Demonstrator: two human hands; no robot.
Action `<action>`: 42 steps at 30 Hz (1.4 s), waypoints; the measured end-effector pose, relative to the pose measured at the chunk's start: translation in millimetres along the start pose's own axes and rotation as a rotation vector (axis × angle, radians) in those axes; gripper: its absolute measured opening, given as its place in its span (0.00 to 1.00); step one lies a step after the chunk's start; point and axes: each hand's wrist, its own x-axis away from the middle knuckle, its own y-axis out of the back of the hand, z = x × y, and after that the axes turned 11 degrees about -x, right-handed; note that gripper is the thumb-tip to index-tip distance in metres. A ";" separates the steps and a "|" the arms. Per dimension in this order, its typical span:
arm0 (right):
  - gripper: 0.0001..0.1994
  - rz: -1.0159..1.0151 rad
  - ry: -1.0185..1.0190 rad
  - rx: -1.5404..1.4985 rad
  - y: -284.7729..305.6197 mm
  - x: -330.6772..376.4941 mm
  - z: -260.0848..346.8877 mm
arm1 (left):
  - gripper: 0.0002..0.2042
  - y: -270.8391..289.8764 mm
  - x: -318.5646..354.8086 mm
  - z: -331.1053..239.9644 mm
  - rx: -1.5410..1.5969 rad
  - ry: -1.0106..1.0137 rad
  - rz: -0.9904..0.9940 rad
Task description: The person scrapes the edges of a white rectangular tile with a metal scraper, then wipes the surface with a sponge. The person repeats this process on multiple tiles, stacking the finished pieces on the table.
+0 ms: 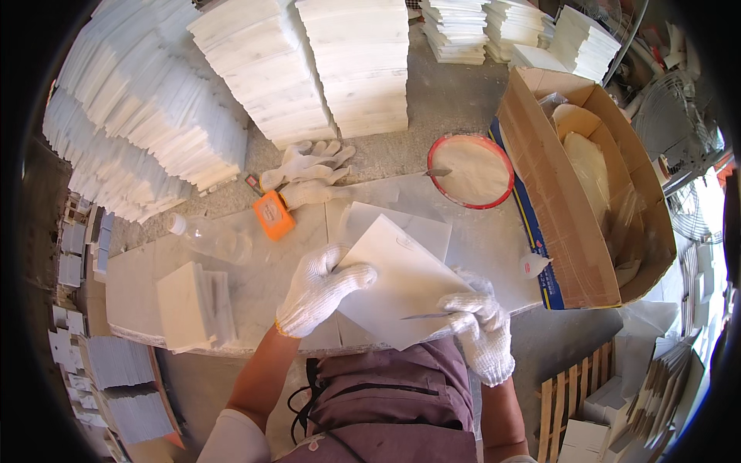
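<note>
Pinching a white tile (394, 274) by its left edge with our left hand (323, 287), we hold it over the table (498, 270); our right hand (477, 324) pinches what seems a thin blade (424, 315) across the tile.

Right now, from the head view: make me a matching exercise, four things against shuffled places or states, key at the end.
Things
1. Flat white tile
2. Thin grey blade-like tool
3. Clear plastic bottle with a white cap
4. Round red-rimmed tub

Places or states
A. Lying down, cap end toward the left
B. Left of the long brown cardboard box, pale contents showing
C. Under the thumb of the left hand in its white knitted glove
D. Between the fingers of the white-gloved right hand

Pairs: 1-C, 2-D, 3-A, 4-B
</note>
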 end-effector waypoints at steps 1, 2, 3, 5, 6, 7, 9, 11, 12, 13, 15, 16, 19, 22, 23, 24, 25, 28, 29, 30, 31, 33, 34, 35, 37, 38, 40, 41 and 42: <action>0.10 -0.078 0.045 -0.085 5.2 -1.4 -5.9 | 0.15 -0.3 -0.3 -0.1 -0.018 0.002 -0.002; 0.11 -0.156 0.089 -0.171 8.6 -4.4 -10.1 | 0.14 0.3 -0.6 0.0 -0.037 0.005 -0.005; 0.15 -0.296 0.091 -0.251 10.3 -6.3 -11.4 | 0.14 -0.2 -0.6 1.1 -0.054 0.012 -0.002; 0.17 -0.453 -0.009 -0.222 17.1 -16.8 -2.9 | 0.12 -1.7 -1.6 0.6 -0.031 0.012 -0.015; 0.18 -0.504 -0.066 -0.274 17.4 -20.3 0.6 | 0.12 -1.4 -1.6 0.6 -0.026 0.015 -0.017; 0.15 -0.499 -0.060 -0.277 20.1 -24.5 -0.2 | 0.12 -1.3 -2.5 1.8 -0.034 0.007 -0.016; 0.10 -0.488 -0.048 -0.289 25.6 -34.5 -5.7 | 0.11 -0.6 -4.5 5.0 -0.056 -0.008 -0.017; 0.13 -0.494 -0.070 -0.227 22.7 -46.2 -6.4 | 0.11 -1.4 -4.1 6.2 -0.018 -0.013 -0.020; 0.15 -0.499 -0.080 -0.193 22.2 -52.3 -7.3 | 0.11 -2.7 -5.1 6.8 0.002 -0.017 -0.018; 0.15 -0.525 -0.060 -0.156 22.5 -58.9 -11.6 | 0.11 -3.2 -5.9 7.1 -0.007 -0.017 -0.017; 0.15 -0.543 -0.069 -0.090 25.8 -69.1 -18.5 | 0.11 -3.4 -7.6 5.4 -0.028 -0.018 -0.014; 0.15 -0.554 -0.072 -0.058 28.8 -73.5 -22.8 | 0.10 -2.9 -7.7 2.2 -0.042 -0.017 -0.012; 0.13 -0.538 -0.059 0.064 38.8 -86.7 -35.2 | 0.10 -3.2 -9.5 -2.1 -0.081 -0.017 -0.009; 0.13 -0.501 -0.084 0.180 44.0 -97.0 -38.8 | 0.10 -3.2 -14.0 1.7 -0.104 -0.014 -0.011; 0.14 -0.487 -0.095 0.215 45.6 -99.2 -40.0 | 0.10 -2.7 -13.9 -1.6 -0.103 -0.004 -0.006; 0.14 -0.488 -0.084 0.245 46.8 -101.4 -42.6 | 0.10 -2.7 -14.6 -3.1 -0.100 0.005 -0.001; 0.14 -0.490 -0.073 0.275 47.1 -103.4 -45.7 | 0.10 -3.0 -16.1 -1.1 -0.088 0.007 0.006; 0.15 -0.479 -0.089 0.400 44.0 -109.0 -42.7 | 0.11 -2.1 -19.0 4.7 -0.053 -0.002 0.017; 0.16 -0.466 -0.054 0.441 47.2 -110.7 -50.9 | 0.11 -1.7 -18.6 3.8 -0.042 -0.017 0.018; 0.16 -0.455 -0.018 0.482 49.1 -112.2 -54.8 | 0.11 -1.5 -18.4 2.8 -0.030 -0.033 0.019; 0.16 -0.449 -0.024 0.502 49.1 -113.8 -54.7 | 0.12 -1.7 -18.7 2.8 -0.016 -0.031 0.019; 0.16 -0.437 -0.035 0.543 47.3 -117.8 -54.0 | 0.13 -2.3 -19.7 3.5 0.012 -0.027 0.015; 0.16 -0.425 0.006 0.578 47.6 -119.8 -55.2 | 0.13 -1.7 -20.2 4.3 0.006 -0.015 0.018; 0.16 -0.413 0.047 0.613 48.2 -121.9 -57.6 | 0.13 -0.6 -20.6 5.4 0.000 -0.003 0.021; 0.15 -0.400 0.053 0.623 47.7 -126.5 -58.3 | 0.14 0.1 -21.1 5.3 -0.008 0.008 0.021; 0.15 -0.400 0.018 0.598 46.9 -128.8 -57.9 | 0.14 -0.1 -21.4 4.7 -0.011 0.008 0.019; 0.15 -0.395 -0.027 0.580 46.8 -133.1 -58.0 | 0.15 1.1 -22.9 3.1 -0.008 0.010 0.031; 0.15 -0.392 -0.036 0.586 47.3 -135.4 -59.6 | 0.16 3.1 -24.9 1.3 -0.004 0.012 0.046; 0.15 -0.387 -0.045 0.592 47.4 -137.3 -61.9 | 0.16 4.9 -27.1 -0.6 0.000 0.015 0.060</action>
